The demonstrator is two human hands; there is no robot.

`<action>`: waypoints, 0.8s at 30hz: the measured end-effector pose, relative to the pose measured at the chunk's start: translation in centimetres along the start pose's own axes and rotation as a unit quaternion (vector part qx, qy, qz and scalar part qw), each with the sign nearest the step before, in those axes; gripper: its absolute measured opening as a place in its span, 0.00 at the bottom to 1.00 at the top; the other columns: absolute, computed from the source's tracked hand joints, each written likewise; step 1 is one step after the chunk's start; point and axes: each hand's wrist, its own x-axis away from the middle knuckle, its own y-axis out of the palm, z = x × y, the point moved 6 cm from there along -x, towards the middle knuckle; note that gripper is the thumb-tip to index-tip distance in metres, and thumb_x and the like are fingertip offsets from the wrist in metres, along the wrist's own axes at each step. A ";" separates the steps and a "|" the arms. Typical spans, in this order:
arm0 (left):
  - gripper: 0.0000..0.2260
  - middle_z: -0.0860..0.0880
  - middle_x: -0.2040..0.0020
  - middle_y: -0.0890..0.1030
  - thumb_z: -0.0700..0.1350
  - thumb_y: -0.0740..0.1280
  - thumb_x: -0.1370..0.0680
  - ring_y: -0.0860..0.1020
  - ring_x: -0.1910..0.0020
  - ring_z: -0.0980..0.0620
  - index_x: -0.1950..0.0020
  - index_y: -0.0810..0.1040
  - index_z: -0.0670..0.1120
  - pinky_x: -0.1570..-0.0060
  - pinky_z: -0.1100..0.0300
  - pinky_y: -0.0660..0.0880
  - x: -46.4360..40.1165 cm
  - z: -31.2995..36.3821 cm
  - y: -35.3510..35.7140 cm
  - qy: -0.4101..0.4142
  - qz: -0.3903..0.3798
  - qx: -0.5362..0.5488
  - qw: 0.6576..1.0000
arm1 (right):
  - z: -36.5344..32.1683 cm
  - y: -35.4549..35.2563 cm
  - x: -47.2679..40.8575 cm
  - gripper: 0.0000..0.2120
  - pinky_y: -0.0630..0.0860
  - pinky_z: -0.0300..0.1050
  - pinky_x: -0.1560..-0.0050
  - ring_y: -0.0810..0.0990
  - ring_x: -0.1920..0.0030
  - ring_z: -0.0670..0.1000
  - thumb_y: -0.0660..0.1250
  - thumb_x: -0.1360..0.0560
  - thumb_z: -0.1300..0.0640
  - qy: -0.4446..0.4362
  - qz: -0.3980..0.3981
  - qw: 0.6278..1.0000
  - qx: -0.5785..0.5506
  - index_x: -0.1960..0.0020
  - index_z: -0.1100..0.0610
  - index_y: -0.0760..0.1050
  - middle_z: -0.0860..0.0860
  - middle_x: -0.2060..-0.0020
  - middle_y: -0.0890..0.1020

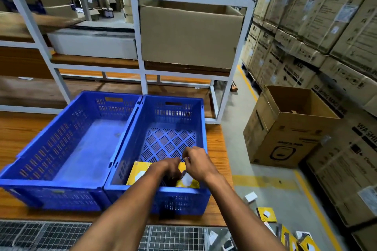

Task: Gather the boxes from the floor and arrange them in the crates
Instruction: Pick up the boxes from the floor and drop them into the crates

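Note:
Two blue crates stand side by side on a wooden table. The left crate (61, 149) holds nothing. In the right crate (202, 128), yellow boxes (138, 173) lie flat against its near wall. Both hands reach into that crate. My left hand (171, 167) curls down onto the top of the yellow boxes and grips them. My right hand (195, 161) hovers just above the same boxes with fingers bent; what it pinches is unclear. More yellow boxes (266, 214) and a small white box (251, 196) lie scattered on the floor at the lower right.
A white metal rack (140, 32) with a large cardboard box stands behind the table. An open carton (285, 128) sits on the floor to the right, before stacked appliance cartons (326, 26). A metal grate (40, 234) runs along the table's near edge.

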 end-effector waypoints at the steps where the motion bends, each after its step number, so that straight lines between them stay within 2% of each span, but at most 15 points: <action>1: 0.33 0.41 0.29 0.78 0.62 0.68 0.25 0.79 0.36 0.39 0.24 0.67 0.50 0.39 0.48 0.78 0.0 0.2 0.2 0.006 -0.011 -0.021 1.000 | -0.1 -0.1 0.0 0.09 0.76 0.50 0.47 0.80 0.46 0.59 0.63 0.22 0.61 -0.005 0.004 1.000 0.001 0.46 0.57 0.80 0.57 0.48 0.83; 3: 0.32 0.42 0.28 0.77 0.61 0.67 0.24 0.79 0.35 0.40 0.23 0.67 0.50 0.37 0.48 0.77 0.4 0.5 0.1 0.002 -0.009 -0.023 1.000 | -0.1 -0.4 -0.1 0.10 0.76 0.51 0.45 0.79 0.45 0.59 0.63 0.21 0.61 -0.015 0.011 1.000 0.003 0.45 0.57 0.81 0.57 0.48 0.83; 4: 0.30 0.41 0.28 0.76 0.57 0.67 0.23 0.78 0.33 0.40 0.22 0.66 0.50 0.37 0.48 0.77 0.6 0.6 -0.3 -0.005 0.007 -0.008 1.000 | 0.1 -0.7 -0.2 0.10 0.77 0.51 0.44 0.78 0.44 0.58 0.62 0.21 0.61 -0.017 0.016 1.000 0.002 0.45 0.56 0.81 0.56 0.48 0.83; 6: 0.26 0.39 0.28 0.76 0.48 0.65 0.21 0.77 0.32 0.38 0.23 0.67 0.47 0.37 0.47 0.76 0.9 0.5 -1.8 -0.015 0.071 0.026 0.997 | 0.5 -1.3 -0.2 0.11 0.76 0.52 0.43 0.77 0.44 0.58 0.62 0.22 0.62 -0.021 0.032 0.999 0.001 0.45 0.55 0.81 0.54 0.49 0.82; 7: 0.23 0.39 0.29 0.77 0.47 0.64 0.21 0.77 0.33 0.38 0.26 0.70 0.46 0.38 0.46 0.77 1.3 0.4 -2.8 -0.020 0.118 0.038 0.992 | 0.7 -1.8 -0.2 0.11 0.76 0.52 0.43 0.77 0.44 0.58 0.61 0.22 0.62 -0.024 0.045 0.999 0.000 0.45 0.55 0.81 0.54 0.50 0.82; 11: 0.12 0.44 0.40 0.82 0.51 0.61 0.19 0.81 0.43 0.39 0.37 0.75 0.50 0.46 0.46 0.79 4.0 1.1 -7.2 -0.022 0.324 0.139 0.936 | 2.9 -4.6 0.4 0.11 0.75 0.48 0.45 0.76 0.44 0.55 0.62 0.21 0.62 -0.001 0.116 0.993 0.007 0.43 0.55 0.80 0.53 0.48 0.81; 14: 0.09 0.48 0.43 0.84 0.51 0.60 0.18 0.80 0.44 0.42 0.42 0.77 0.53 0.50 0.48 0.78 6.7 4.3 -10.2 0.036 0.403 0.181 0.897 | 4.9 -6.5 1.0 0.11 0.76 0.51 0.44 0.77 0.44 0.58 0.63 0.23 0.62 0.038 0.158 0.987 0.010 0.44 0.56 0.80 0.54 0.47 0.81; 16: 0.07 0.50 0.46 0.84 0.52 0.62 0.19 0.81 0.46 0.43 0.45 0.78 0.55 0.51 0.50 0.78 8.0 7.5 -11.0 0.074 0.404 0.184 0.893 | 6.3 -7.4 1.9 0.10 0.78 0.52 0.44 0.78 0.44 0.58 0.63 0.23 0.61 0.066 0.164 0.984 0.003 0.45 0.55 0.80 0.54 0.47 0.82; 18: 0.07 0.50 0.49 0.85 0.53 0.62 0.20 0.82 0.48 0.42 0.48 0.79 0.56 0.52 0.50 0.78 8.6 10.9 -10.7 0.097 0.375 0.180 0.904 | 7.9 -8.2 3.2 0.10 0.79 0.53 0.44 0.78 0.44 0.58 0.63 0.23 0.60 0.084 0.164 0.983 0.000 0.45 0.55 0.80 0.54 0.47 0.82; 22: 0.13 0.47 0.48 0.86 0.58 0.63 0.23 0.83 0.45 0.41 0.47 0.83 0.55 0.49 0.50 0.80 9.5 17.6 -8.3 0.128 0.321 0.120 0.931 | 11.6 -10.0 6.2 0.10 0.78 0.53 0.44 0.79 0.42 0.59 0.63 0.22 0.58 0.111 0.153 0.982 0.010 0.43 0.54 0.79 0.55 0.47 0.82; 24: 0.13 0.46 0.47 0.86 0.57 0.64 0.21 0.82 0.45 0.42 0.47 0.84 0.52 0.49 0.53 0.79 10.0 20.7 -6.3 0.143 0.295 0.103 0.939 | 13.7 -11.0 8.2 0.10 0.78 0.53 0.45 0.78 0.43 0.59 0.62 0.22 0.57 0.125 0.149 0.981 0.012 0.43 0.54 0.79 0.55 0.48 0.82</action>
